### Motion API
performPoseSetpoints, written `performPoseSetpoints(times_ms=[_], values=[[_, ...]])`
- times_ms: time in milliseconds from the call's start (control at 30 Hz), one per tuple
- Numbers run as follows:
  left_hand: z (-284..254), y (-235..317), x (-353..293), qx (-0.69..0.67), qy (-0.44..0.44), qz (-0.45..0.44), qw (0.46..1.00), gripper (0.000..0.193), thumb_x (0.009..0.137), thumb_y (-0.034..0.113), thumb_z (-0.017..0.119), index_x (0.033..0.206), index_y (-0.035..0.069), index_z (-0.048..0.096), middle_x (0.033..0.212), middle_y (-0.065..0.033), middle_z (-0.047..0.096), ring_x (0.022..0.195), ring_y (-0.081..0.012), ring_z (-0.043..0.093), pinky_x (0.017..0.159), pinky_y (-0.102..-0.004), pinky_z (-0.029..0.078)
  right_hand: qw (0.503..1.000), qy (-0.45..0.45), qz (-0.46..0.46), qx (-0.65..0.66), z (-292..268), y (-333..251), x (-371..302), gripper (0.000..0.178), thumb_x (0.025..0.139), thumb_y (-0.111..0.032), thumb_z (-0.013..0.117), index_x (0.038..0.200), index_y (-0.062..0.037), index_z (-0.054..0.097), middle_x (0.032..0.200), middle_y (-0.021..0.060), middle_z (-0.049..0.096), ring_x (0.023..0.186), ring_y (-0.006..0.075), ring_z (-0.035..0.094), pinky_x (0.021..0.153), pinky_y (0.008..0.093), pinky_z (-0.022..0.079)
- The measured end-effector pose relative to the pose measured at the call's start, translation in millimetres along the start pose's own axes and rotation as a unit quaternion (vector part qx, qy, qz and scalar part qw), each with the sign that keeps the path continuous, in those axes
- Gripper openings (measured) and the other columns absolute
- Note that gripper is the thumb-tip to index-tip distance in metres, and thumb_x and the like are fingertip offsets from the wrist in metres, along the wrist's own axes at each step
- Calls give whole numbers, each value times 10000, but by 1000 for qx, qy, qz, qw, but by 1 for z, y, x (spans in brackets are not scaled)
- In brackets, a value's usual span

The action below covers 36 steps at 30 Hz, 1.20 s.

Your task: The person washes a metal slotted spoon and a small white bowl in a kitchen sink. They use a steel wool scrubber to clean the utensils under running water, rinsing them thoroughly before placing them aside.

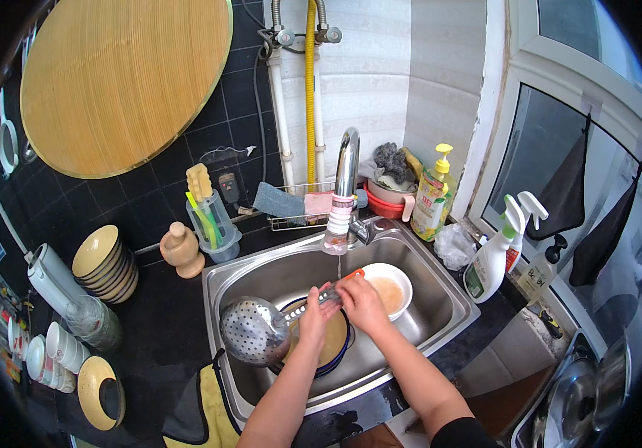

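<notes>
A metal skimmer with a round perforated bowl is held over the sink, its bowl out to the left. My left hand is wrapped round the skimmer's handle. My right hand grips the handle's far end, beside its orange tip. A thin stream runs from the faucet down to the handle. Below my hands, partly hidden by them, sits a blue-rimmed vessel with cloudy liquid in it. To the right of my right hand stands a white bowl of cloudy water.
Behind the sink are a wire rack with cloths, a red basin and a yellow-pump bottle. Spray bottles stand right. Left are stacked bowls, a wooden pestle-like piece and a yellow-black cloth.
</notes>
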<state>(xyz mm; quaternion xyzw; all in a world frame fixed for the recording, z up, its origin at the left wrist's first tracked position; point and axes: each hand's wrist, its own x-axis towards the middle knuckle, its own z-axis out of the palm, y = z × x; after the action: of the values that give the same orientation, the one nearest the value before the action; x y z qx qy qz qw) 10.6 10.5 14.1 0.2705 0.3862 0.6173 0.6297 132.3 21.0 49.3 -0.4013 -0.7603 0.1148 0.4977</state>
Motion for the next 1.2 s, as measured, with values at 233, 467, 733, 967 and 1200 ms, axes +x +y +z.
performPoseSetpoints(times_ms=[233,467,733,967,1200], values=[[5,6,-6,36,0,31,999,515,988,407,310,1272,8,467,1203,-168,537,1086,-253,556,953,-335,440,1000,-6,-20,-23,-2,2,-2,100,796,-37,582,892,-43,611,854,157,568,795,358,575,685,435,477],[0,0,-3,63,-9,55,996,488,990,384,323,1259,11,487,1193,-153,543,1053,-242,577,927,-324,455,997,-11,10,-79,-4,8,-2,103,789,-37,602,889,-44,630,805,148,560,772,326,581,668,405,477],[3,5,-7,63,-8,55,996,480,991,378,326,1271,21,482,1165,-149,564,988,-249,606,931,-321,458,993,5,0,-122,-5,16,0,177,729,2,580,891,-56,624,825,139,557,786,333,572,680,425,475],[3,3,-6,50,-2,58,997,472,990,371,333,1264,22,493,1182,-153,551,1031,-244,583,940,-327,452,994,-26,-53,-95,-3,2,-3,188,721,0,578,896,-61,603,814,131,532,794,324,565,671,412,476],[3,1,-5,65,5,58,996,498,983,403,334,1276,27,478,1177,-151,555,1026,-240,587,934,-324,454,995,-25,-75,-57,-1,-2,-7,225,703,18,574,915,-46,613,863,148,557,782,333,568,669,425,473]])
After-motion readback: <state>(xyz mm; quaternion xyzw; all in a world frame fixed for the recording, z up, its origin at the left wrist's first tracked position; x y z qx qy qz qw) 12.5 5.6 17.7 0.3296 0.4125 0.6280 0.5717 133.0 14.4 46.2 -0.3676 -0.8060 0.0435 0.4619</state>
